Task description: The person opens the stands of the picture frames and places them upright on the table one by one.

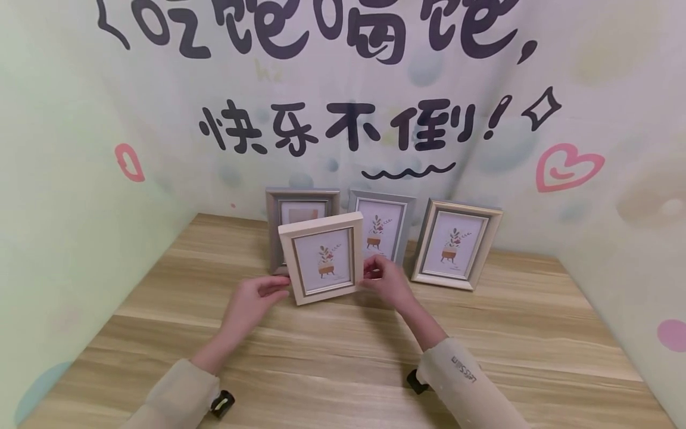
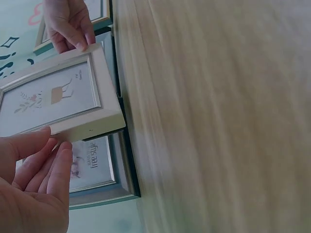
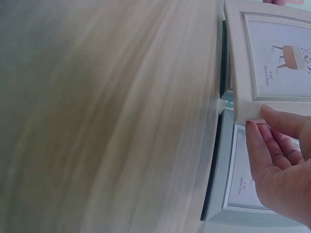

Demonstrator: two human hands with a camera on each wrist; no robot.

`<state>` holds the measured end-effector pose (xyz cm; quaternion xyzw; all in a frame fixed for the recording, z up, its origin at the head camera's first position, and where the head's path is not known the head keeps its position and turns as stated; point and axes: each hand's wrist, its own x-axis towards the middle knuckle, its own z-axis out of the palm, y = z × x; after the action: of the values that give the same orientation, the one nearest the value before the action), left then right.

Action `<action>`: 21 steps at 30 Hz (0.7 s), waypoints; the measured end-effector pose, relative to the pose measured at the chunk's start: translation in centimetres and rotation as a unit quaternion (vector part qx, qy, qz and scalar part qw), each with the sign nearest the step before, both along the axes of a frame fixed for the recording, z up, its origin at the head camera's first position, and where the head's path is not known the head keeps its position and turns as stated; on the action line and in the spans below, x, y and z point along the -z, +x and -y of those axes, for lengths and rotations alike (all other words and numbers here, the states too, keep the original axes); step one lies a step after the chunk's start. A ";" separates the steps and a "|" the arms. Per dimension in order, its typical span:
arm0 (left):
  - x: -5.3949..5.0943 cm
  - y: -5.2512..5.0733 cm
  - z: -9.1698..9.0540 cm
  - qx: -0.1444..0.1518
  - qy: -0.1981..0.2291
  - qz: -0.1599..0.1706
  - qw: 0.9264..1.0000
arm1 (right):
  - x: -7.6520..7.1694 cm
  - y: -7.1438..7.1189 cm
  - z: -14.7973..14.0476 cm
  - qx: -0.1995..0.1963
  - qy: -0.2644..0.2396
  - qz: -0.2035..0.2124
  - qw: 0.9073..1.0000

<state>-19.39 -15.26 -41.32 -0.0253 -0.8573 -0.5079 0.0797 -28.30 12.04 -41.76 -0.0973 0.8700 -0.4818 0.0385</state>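
Observation:
A cream picture frame (image 1: 321, 295) with a potted-plant print stands tilted at the middle, in front of two other frames. My left hand (image 1: 250, 307) is at its left edge; in the left wrist view the thumb (image 2: 31, 141) and fingers meet that side. On the opposite edge, my right hand (image 1: 390, 285) grips low down, its thumb (image 3: 284, 121) on the front face and the fingers at the side. Partly hidden behind are a grey-brown picture frame (image 1: 274, 238) and a silver-grey picture frame (image 1: 405, 232).
To the right, a champagne-coloured picture frame (image 1: 485, 253) leans back on the wood-grain table (image 1: 321, 363). A printed cloth backdrop (image 1: 161, 119) with black lettering rises behind the frames and along the sides.

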 end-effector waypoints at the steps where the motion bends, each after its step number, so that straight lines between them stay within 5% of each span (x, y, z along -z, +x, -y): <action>1: 0.1 -0.1 -0.1 -0.004 0.002 0.002 1.000 | 0.1 0.0 -0.1 0.001 0.002 0.003 1.000; 11: 0.0 -1.0 -1.4 -0.016 0.020 0.014 1.000 | 0.9 -0.1 -0.7 -0.010 0.029 0.003 1.000; 21: 0.0 -1.8 -1.7 -0.011 -0.049 0.000 0.999 | 1.0 0.0 -0.9 -0.013 0.040 0.014 0.999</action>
<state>-21.15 -13.55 -41.33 -0.0198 -0.8812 -0.4648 0.0838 -28.32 12.96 -42.78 -0.1000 0.8864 -0.4479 0.0611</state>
